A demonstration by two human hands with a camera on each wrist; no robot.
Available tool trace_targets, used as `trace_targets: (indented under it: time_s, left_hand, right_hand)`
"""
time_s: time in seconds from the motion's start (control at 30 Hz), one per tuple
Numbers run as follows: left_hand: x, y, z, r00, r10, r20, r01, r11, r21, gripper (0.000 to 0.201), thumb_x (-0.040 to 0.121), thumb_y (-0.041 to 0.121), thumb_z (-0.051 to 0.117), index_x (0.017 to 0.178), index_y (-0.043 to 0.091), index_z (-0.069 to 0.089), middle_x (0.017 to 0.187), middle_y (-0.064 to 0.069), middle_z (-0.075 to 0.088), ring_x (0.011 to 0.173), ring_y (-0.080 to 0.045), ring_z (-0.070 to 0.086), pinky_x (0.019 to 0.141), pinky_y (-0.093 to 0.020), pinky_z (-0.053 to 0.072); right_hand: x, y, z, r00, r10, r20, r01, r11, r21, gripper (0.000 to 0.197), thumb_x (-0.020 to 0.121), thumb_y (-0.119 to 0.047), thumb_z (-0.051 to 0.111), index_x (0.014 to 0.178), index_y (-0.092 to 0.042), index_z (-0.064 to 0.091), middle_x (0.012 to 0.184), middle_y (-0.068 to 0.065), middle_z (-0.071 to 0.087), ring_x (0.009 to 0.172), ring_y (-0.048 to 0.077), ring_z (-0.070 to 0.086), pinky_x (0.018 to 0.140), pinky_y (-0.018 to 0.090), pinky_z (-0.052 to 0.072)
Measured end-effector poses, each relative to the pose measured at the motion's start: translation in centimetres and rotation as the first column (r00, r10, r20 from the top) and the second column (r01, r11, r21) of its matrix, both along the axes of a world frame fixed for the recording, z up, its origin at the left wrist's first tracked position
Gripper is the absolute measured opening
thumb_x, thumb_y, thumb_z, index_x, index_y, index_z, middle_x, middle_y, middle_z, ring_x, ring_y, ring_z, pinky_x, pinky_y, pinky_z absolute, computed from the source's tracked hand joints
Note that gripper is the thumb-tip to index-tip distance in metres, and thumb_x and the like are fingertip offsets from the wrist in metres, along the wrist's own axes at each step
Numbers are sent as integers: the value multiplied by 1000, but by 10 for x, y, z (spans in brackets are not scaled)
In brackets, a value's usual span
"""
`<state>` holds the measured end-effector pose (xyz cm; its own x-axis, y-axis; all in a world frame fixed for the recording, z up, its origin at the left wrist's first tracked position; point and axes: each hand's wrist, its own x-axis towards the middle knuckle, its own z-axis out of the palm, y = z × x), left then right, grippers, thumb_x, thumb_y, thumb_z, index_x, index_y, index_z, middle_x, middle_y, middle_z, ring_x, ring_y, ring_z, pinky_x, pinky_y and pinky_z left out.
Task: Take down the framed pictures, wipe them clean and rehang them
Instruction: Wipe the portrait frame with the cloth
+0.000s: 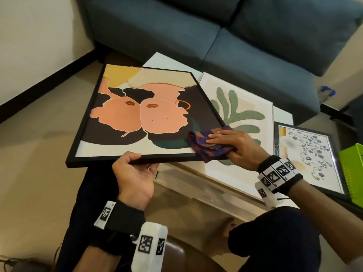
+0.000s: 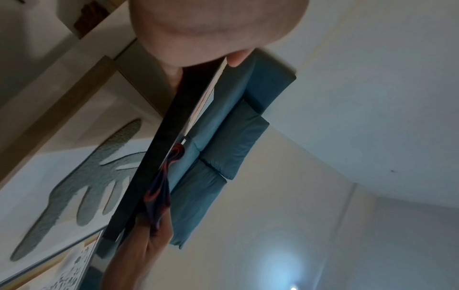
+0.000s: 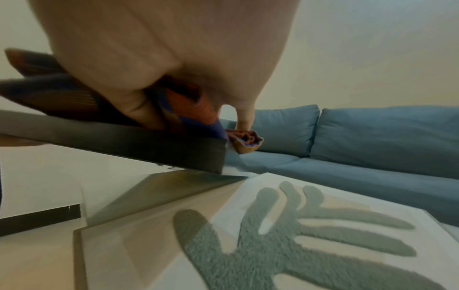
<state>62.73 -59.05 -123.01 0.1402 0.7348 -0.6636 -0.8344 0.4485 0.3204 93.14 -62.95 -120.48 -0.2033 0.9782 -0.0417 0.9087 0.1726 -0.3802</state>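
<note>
A black-framed picture [image 1: 149, 114] of two faces lies tilted over the white table [image 1: 157, 59], its near edge raised. My left hand [image 1: 135, 160] grips that near edge, thumb on top and fingers underneath; the left wrist view shows the frame [image 2: 154, 166] edge-on. My right hand [image 1: 220, 143] holds a folded purple and orange cloth [image 1: 200, 140] against the picture's near right corner, fingers laid over it. In the right wrist view the cloth [image 3: 49, 94] is bunched under my palm and hangs over the frame's corner [image 3: 139, 143].
A white-framed green leaf picture [image 1: 241, 114] lies flat under the held frame's right side. A blue floral framed picture [image 1: 310, 154] lies further right, beside a green basket [image 1: 353, 173]. A blue sofa [image 1: 216, 36] stands behind the table. My knees are near the table's front edge.
</note>
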Motion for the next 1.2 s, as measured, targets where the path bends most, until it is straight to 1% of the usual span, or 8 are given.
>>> trace_targets:
  time_s: [0.2, 0.3, 0.5, 0.63, 0.83, 1.0, 1.13, 1.2]
  left_hand:
    - [-13, 8, 3, 999, 39, -36, -39, 999, 3, 22, 92, 6, 44, 75, 15, 54, 68, -1, 71, 66, -23, 74, 86, -47, 60]
    - [-18, 10, 6, 997, 43, -60, -44, 999, -18, 19, 91, 7, 46, 76, 15, 54, 67, 0, 72, 65, -23, 75, 87, -48, 60]
    - [-32, 17, 14, 995, 17, -102, -23, 998, -54, 12, 88, 8, 48, 81, 15, 54, 82, -5, 72, 94, -31, 73, 89, -53, 59]
    - [-47, 23, 23, 994, 3, -108, -2, 1000, 11, 32, 69, 8, 54, 99, 15, 64, 95, -2, 79, 89, -27, 79, 85, -49, 61]
    - [-58, 25, 40, 994, 71, -89, -54, 982, 179, 15, 92, 15, 54, 103, 16, 64, 90, 1, 73, 89, -20, 74, 101, -34, 56]
    - [-20, -1, 42, 986, 62, -153, 2, 922, 387, 15, 87, 7, 63, 93, 19, 69, 89, 1, 71, 88, -21, 71, 81, -31, 59]
    - [28, -44, 35, 931, 43, -363, 182, 807, 562, 66, 81, 2, 66, 145, 12, 55, 134, -8, 69, 127, -24, 66, 108, -46, 54]
    - [51, -60, 34, 891, 11, -454, 299, 738, 605, 82, 81, 1, 72, 155, 19, 44, 151, 0, 60, 140, -20, 57, 118, -48, 46]
  right_hand:
    - [26, 29, 14, 981, 19, 191, -10, 999, -47, 59, 84, -3, 63, 134, -34, 65, 137, -8, 64, 131, 18, 54, 111, 50, 41]
    - [36, 33, 12, 958, 81, 277, -42, 989, -142, 66, 82, -22, 55, 145, -40, 51, 150, -11, 52, 141, 16, 44, 114, 52, 35]
    - [52, 42, -4, 884, 227, 408, -197, 974, -116, 96, 79, -24, 75, 158, -42, 23, 165, -13, 27, 153, 15, 23, 118, 46, 24]
    - [46, 61, -22, 925, 166, 340, -231, 960, 159, 79, 82, -28, 83, 150, -33, 44, 153, -5, 49, 143, 20, 44, 113, 50, 38]
    - [17, 76, -34, 992, 62, 106, -103, 894, 437, 46, 93, -32, 68, 138, -25, 61, 140, 2, 62, 132, 23, 56, 105, 49, 47]
    - [-15, 77, -22, 1000, -6, 25, -8, 858, 513, 41, 87, -29, 74, 128, -23, 69, 128, 5, 70, 122, 27, 65, 96, 50, 55]
    - [-58, 76, -1, 1000, -17, 18, 4, 825, 566, 44, 90, -50, 57, 118, -22, 75, 116, 5, 75, 108, 27, 72, 88, 41, 56]
    - [-78, 76, 6, 999, -41, 8, 30, 827, 561, 42, 87, -51, 62, 117, -25, 75, 115, 2, 76, 105, 24, 72, 83, 39, 58]
